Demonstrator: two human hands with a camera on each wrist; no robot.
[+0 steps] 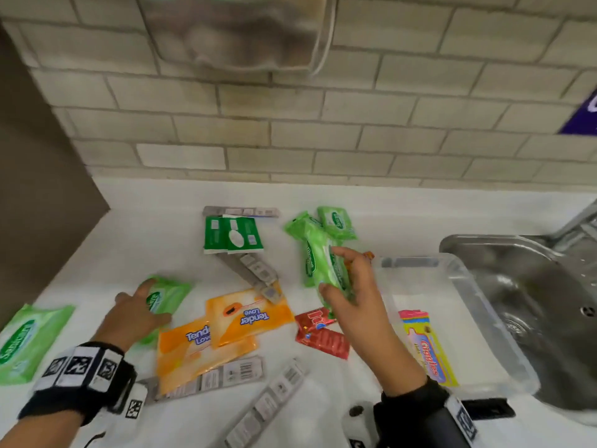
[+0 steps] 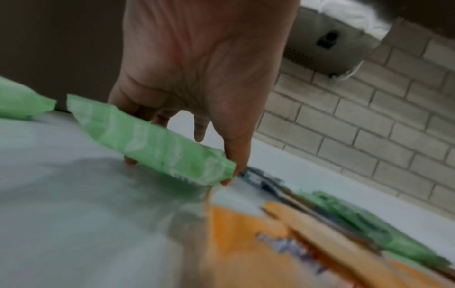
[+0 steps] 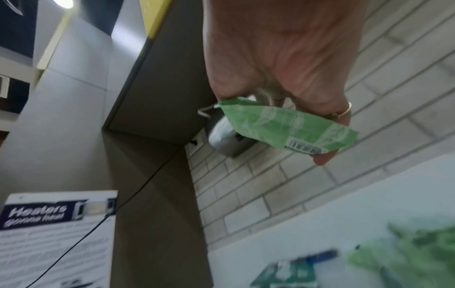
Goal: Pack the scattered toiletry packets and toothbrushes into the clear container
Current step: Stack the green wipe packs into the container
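- Early in the job: the clear container (image 1: 465, 276) sits by the sink (image 1: 533, 286), to your right, and the only thing plainly in it is one pink-and-yellow packet (image 1: 426, 347) marked "Giggles"
- Your right hand (image 1: 355, 295) has thumb and fingers curled round a green wipes packet (image 1: 336, 273), lifted off the counter (image 1: 129, 247) just left of the container's rim; right wrist view shows a barcode on its underside (image 3: 305, 148)
- Your left hand (image 1: 139, 315) pinches another green wipes packet (image 1: 164, 295) between thumb and fingertips; left wrist view shows one edge tipped up, the rest low on the counter
- Still loose: a large green pack (image 1: 29, 341) far left, logo too blurred to read for sure
- Two orange sachets (image 1: 239, 321) reading "Tender Love", overlapping
- Two dark green sachets (image 1: 232, 234) at the back, print too small to read
- Two more light green packets (image 1: 326, 227) near the wall
- Red packets (image 1: 323, 334) beside your right wrist, writing unreadable
- Carded toothbrushes (image 1: 258, 405) lie backside up, several across the counter, barcodes only; none in the container that I can see
- My read: most of it is left, roughly everything but one item
- Wall poster (image 3: 49, 224) in the right wrist view reads "Heaters", second line too blurred
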